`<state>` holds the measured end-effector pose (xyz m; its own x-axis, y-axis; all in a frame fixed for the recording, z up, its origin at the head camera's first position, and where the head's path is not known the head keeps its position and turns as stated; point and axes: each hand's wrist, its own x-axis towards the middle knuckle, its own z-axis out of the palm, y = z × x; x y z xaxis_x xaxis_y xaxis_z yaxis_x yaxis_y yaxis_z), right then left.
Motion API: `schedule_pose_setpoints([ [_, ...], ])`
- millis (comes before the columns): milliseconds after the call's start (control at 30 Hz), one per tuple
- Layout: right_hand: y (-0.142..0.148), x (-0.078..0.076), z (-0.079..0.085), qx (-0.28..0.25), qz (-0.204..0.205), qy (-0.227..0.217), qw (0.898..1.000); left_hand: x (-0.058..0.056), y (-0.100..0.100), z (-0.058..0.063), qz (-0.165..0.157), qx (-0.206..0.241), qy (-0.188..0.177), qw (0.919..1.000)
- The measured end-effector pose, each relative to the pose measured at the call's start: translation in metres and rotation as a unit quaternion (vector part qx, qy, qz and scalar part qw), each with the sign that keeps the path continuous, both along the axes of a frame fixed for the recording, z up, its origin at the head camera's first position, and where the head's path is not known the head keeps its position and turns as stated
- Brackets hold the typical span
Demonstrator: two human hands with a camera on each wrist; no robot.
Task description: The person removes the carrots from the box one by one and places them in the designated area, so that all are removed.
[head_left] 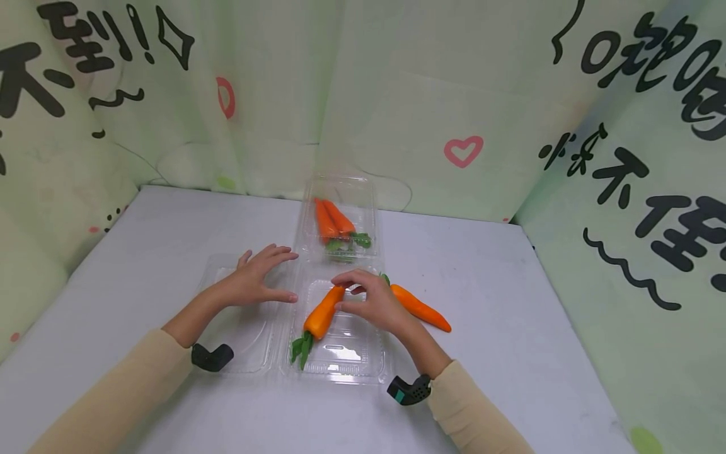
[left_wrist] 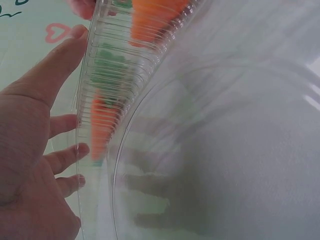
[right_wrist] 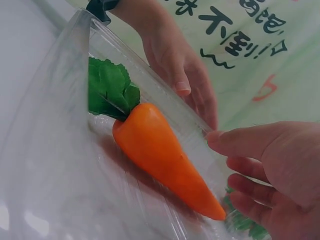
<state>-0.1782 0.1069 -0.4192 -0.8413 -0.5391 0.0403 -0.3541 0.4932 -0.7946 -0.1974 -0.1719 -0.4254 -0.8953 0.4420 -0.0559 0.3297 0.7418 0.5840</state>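
An orange carrot (head_left: 322, 313) with green leaves lies slantwise in a clear plastic tray (head_left: 363, 372), leaves toward the near left. By its narrow tip is my right hand (head_left: 371, 301), fingers bent loosely. In the right wrist view the thumb and fingers stand apart from the carrot (right_wrist: 160, 155). My left hand (head_left: 258, 277) spreads its fingers beside the tray's left edge, over the clear lid (head_left: 244, 337). The left wrist view shows those fingertips (left_wrist: 82, 150) right at the ribbed plastic wall.
Behind the tray, a second clear container (head_left: 363, 189) holds two carrots (head_left: 331, 221) with leaves. Another carrot (head_left: 422, 307) lies on the white table (head_left: 499, 353) to the right. A pale green curtain (head_left: 397, 94) with black lettering surrounds the table's back and sides.
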Motion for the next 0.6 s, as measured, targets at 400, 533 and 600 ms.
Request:
schedule_pose_setpoints([
  [400, -0.0012, 0.0002, -0.0003, 0.04, 0.024, 0.009, 0.999, -0.0018, -0.0004, -0.0025, -0.003, 0.003, 0.006, 1.0],
  [533, -0.0021, 0.0003, -0.0011, 0.06, 0.026, 0.006, 0.998, -0.0017, -0.0008, -0.0026, -0.004, 0.005, 0.007, 1.0],
  [600, -0.0024, 0.0004, -0.0016, 0.067, 0.026, 0.006, 0.997, -0.0016, -0.0009, -0.0025, -0.003, 0.006, 0.006, 1.0],
])
